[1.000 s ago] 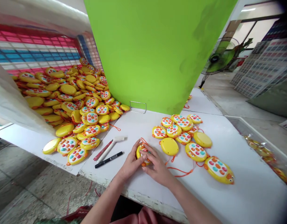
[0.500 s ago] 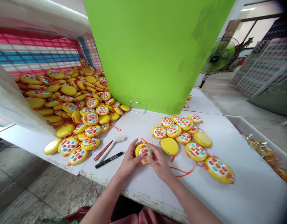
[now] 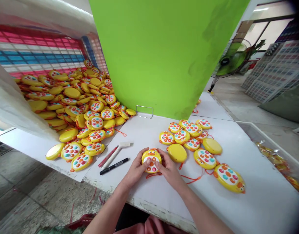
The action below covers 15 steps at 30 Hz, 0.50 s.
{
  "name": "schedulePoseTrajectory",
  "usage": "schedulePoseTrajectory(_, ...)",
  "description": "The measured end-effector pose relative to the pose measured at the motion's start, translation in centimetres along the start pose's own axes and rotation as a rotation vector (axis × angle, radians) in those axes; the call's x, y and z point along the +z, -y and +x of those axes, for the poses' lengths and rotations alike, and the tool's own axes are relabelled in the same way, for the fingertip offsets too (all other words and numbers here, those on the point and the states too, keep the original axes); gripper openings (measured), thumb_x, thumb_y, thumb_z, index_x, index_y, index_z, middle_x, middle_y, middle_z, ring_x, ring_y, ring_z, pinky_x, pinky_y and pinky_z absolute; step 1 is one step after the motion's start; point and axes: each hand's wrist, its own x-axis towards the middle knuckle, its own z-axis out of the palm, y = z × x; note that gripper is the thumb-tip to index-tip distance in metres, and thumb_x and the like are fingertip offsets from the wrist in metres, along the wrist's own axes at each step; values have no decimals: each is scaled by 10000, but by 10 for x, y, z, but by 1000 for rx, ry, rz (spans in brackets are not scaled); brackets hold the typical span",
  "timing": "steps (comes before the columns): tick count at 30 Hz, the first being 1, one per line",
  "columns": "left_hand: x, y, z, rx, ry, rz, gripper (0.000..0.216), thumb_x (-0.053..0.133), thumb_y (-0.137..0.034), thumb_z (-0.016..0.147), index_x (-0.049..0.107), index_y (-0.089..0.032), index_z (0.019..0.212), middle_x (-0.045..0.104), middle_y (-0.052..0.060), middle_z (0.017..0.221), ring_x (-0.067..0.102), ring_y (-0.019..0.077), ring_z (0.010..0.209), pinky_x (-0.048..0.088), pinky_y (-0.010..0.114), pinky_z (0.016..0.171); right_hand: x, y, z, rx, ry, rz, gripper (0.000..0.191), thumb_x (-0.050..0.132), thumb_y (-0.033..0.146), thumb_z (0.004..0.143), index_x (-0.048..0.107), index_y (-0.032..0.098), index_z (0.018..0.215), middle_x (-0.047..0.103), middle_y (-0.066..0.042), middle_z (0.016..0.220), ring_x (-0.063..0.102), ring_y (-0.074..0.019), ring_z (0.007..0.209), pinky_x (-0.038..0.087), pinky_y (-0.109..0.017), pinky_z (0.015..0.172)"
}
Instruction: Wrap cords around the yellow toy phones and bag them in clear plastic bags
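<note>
at a white table (image 3: 144, 130), a yellow duck toy (image 3: 152, 157) in close grip between left fingers (image 3: 138, 159) and right fingers (image 3: 166, 159)

Legible wording: none. Black marker (image 3: 114, 166), near the grip on its left: pale lettering along one side, too small to read. Fan (image 3: 234, 56), well beyond the grip to the right: small pale mark on the dark hub (image 3: 224, 61), likewise unreadable.
</note>
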Motion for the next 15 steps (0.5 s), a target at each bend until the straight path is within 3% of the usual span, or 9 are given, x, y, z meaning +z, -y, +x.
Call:
schedulePoseTrajectory(3, 0, 0, -2, 8, 21, 29, 559, 592, -430, 877, 417, -205, 1359, 559, 92, 1287, 550, 239, 1142, 455, 359, 982, 1, 3, 0, 85, 69, 45, 558, 631, 438, 835, 434, 284, 1333, 527, -98, 1292, 639, -279, 986, 622, -363, 598)
schedulePoseTrajectory(8, 0, 2, -3, 25, 37, 53, 570, 607, -396, 875, 408, -211, 1376, 547, 97, 1299, 546, 244, 1137, 468, 348, 949, 1, 1, 0, 96, 57, 16, 455, 641, 434, 825, 496, 269, 1224, 590, -88, 1163, 673, -248, 818, 606, -336, 498)
schedulePoseTrajectory(15, 2, 3, -1, 42, -20, 22, 424, 584, -371, 885, 502, -180, 1255, 591, 84, 1180, 568, 211, 1031, 478, 320, 902, 1, 5, -2, 85, 123, 33, 479, 613, 446, 850, 455, 272, 1267, 550, -86, 1244, 654, -231, 904, 619, -336, 584)
